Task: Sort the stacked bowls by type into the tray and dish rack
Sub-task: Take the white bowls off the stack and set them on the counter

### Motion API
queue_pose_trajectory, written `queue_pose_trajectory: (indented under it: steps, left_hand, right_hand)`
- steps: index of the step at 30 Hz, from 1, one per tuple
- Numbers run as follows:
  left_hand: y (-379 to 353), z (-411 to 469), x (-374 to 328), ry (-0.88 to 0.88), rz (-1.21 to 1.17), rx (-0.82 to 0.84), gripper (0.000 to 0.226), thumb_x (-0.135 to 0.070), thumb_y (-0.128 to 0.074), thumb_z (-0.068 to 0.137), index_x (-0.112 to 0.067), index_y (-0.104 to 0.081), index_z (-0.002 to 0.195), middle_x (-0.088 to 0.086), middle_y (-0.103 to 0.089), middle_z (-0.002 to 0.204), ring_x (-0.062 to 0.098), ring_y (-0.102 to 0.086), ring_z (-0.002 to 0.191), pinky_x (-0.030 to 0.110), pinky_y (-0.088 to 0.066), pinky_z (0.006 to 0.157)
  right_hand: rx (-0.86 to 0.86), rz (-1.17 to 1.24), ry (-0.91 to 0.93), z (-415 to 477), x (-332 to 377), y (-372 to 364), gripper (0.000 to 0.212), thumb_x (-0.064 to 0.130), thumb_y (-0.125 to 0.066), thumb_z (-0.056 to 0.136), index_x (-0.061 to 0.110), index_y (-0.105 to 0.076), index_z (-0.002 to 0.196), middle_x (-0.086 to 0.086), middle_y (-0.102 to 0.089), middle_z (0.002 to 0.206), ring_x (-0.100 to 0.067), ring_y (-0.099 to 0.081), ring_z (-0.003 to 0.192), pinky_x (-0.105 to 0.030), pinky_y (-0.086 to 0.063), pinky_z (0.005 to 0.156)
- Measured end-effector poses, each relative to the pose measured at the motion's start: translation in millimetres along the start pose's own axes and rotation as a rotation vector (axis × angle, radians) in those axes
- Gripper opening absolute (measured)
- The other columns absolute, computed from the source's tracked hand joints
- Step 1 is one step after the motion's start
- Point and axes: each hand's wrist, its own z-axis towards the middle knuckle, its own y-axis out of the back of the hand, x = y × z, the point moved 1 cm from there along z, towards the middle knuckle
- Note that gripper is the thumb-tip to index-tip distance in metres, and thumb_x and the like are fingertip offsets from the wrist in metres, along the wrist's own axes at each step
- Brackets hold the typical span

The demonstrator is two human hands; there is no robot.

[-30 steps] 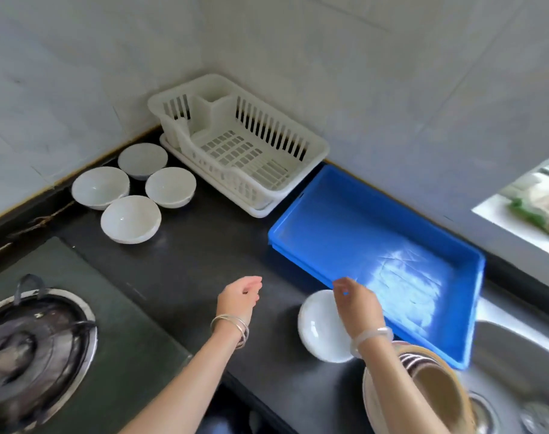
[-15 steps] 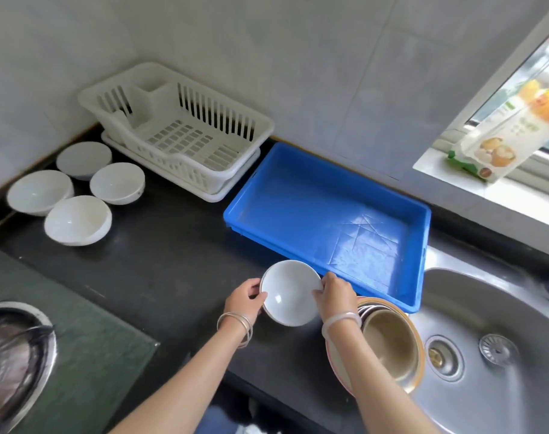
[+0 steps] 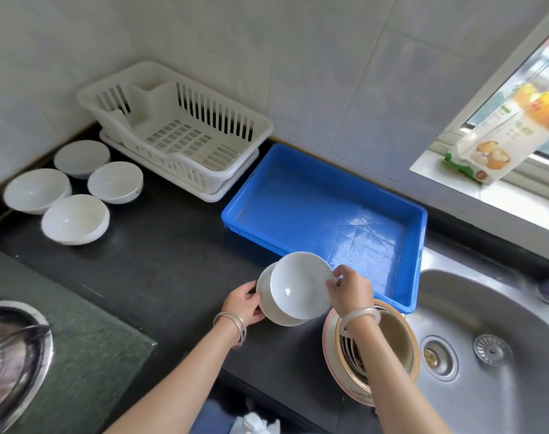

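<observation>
Left hand (image 3: 243, 303) grips the left edge of the lower white bowl (image 3: 264, 297), fingers curled round its rim. Right hand (image 3: 350, 291) pinches the right rim of the upper white bowl (image 3: 301, 285), which is tilted toward the camera and overlaps the lower one. It is unclear whether the two bowls touch. Both are held above the black worktop (image 3: 173, 261), just in front of the near wall of the blue tray (image 3: 298, 198).

The tray has nothing in it and sits against the tiled wall, with its left corner just beside the white dish rack (image 3: 185, 170). The rack also holds nothing.

A stack of bowls (image 3: 398, 339), beige with a gold rim on a pinkish plate, sits at the worktop edge beside the steel sink (image 3: 501, 308). The right forearm crosses over it and hides part of it.

Four white bowls (image 3: 75, 219) sit apart from the rest on the left, close to the rack. A gas burner (image 3: 13, 346) is at lower left. A food packet (image 3: 498, 145) leans on the window sill. Metal bangles (image 3: 232, 324) are on the left wrist and a pale bangle (image 3: 359, 317) on the right.
</observation>
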Motion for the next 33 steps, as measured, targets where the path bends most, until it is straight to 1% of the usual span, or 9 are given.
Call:
queue_pose_trajectory:
  steps: [6, 9, 12, 17, 21, 24, 27, 29, 33]
  left_hand:
    - [13, 1, -3, -0.043, 0.06, -0.111, 0.039, -0.004, -0.053, 0.088, -0.014, -0.053, 0.126, 0.015, -0.064, 0.116, 0.034, -0.06, 0.105, 0.045, -0.057, 0.082]
    - [34, 0, -10, -0.054, 0.027, -0.17, 0.039, -0.004, -0.054, 0.088, -0.015, -0.054, 0.125, 0.015, -0.064, 0.116, 0.034, -0.06, 0.106, 0.046, -0.056, 0.083]
    - [64, -1, -19, -0.066, -0.037, -0.245, 0.04, -0.003, -0.055, 0.087, -0.014, -0.054, 0.125, 0.016, -0.062, 0.117, 0.036, -0.06, 0.105, 0.049, -0.055, 0.084]
    - [120, -2, -30, -0.103, -0.182, -0.366, 0.042, 0.0, -0.055, 0.086, -0.01, -0.052, 0.127, 0.02, -0.06, 0.116, 0.04, -0.061, 0.102, 0.05, -0.054, 0.084]
    - [165, -5, -34, -0.122, -0.281, -0.465, 0.039, 0.004, -0.054, 0.084, -0.006, -0.055, 0.122, 0.018, -0.06, 0.106, 0.041, -0.062, 0.098, 0.051, -0.053, 0.084]
    - [196, -5, -35, -0.128, -0.387, -0.538, 0.037, 0.005, -0.049, 0.087, -0.006, -0.054, 0.121, 0.02, -0.056, 0.117, 0.042, -0.059, 0.101, 0.047, -0.053, 0.081]
    - [219, -6, -39, -0.131, -0.462, -0.603, 0.041, 0.005, -0.047, 0.088, -0.007, -0.051, 0.127, 0.018, -0.052, 0.127, 0.04, -0.058, 0.097, 0.045, -0.053, 0.08]
    - [230, -6, -41, -0.121, -0.498, -0.629, 0.043, 0.005, -0.046, 0.089, -0.006, -0.048, 0.13, 0.019, -0.047, 0.135, 0.044, -0.057, 0.104, 0.047, -0.052, 0.082]
    - [243, -3, -47, -0.109, -0.54, -0.65, 0.041, 0.006, -0.045, 0.09, -0.006, -0.048, 0.129, 0.021, -0.044, 0.138, 0.048, -0.054, 0.109, 0.046, -0.05, 0.082]
  right_hand:
    - [-0.035, 0.142, 0.033, 0, 9, 11, 0.01, 0.02, -0.058, 0.085, 0.014, -0.063, 0.091, -0.005, -0.065, 0.076, -0.024, -0.056, 0.067, -0.025, -0.04, 0.059]
    - [-0.033, 0.215, 0.063, 2, 26, 9, 0.008, 0.018, -0.06, 0.082, 0.013, -0.064, 0.086, -0.008, -0.065, 0.073, -0.03, -0.061, 0.072, -0.035, -0.053, 0.068]
    - [0.005, 0.287, 0.105, 3, 51, 3, 0.002, 0.015, -0.062, 0.081, 0.016, -0.061, 0.08, -0.008, -0.064, 0.07, -0.034, -0.065, 0.069, -0.046, -0.057, 0.071]
    - [0.082, 0.335, 0.186, 11, 100, -18, 0.021, 0.014, -0.063, 0.081, 0.03, -0.054, 0.07, 0.005, -0.061, 0.063, -0.016, -0.064, 0.049, -0.044, -0.059, 0.069]
    - [0.155, 0.361, 0.203, 21, 139, -42, 0.008, 0.014, -0.063, 0.082, 0.02, -0.059, 0.083, 0.008, -0.059, 0.071, -0.013, -0.063, 0.049, -0.039, -0.06, 0.068]
    - [0.202, 0.352, 0.2, 30, 166, -60, 0.007, 0.014, -0.062, 0.083, 0.019, -0.059, 0.086, 0.006, -0.06, 0.073, -0.011, -0.062, 0.047, -0.033, -0.059, 0.063]
    - [0.248, 0.356, 0.185, 39, 194, -81, 0.008, 0.012, -0.061, 0.083, 0.017, -0.059, 0.089, 0.004, -0.059, 0.073, -0.013, -0.062, 0.052, -0.038, -0.06, 0.067]
    - [0.274, 0.356, 0.162, 44, 211, -95, 0.009, 0.01, -0.059, 0.083, 0.018, -0.057, 0.086, 0.003, -0.057, 0.073, -0.015, -0.061, 0.053, -0.041, -0.06, 0.069]
    - [0.29, 0.314, 0.128, 54, 237, -120, 0.009, 0.011, -0.056, 0.082, 0.017, -0.058, 0.089, 0.004, -0.053, 0.073, -0.013, -0.059, 0.052, -0.037, -0.061, 0.064]
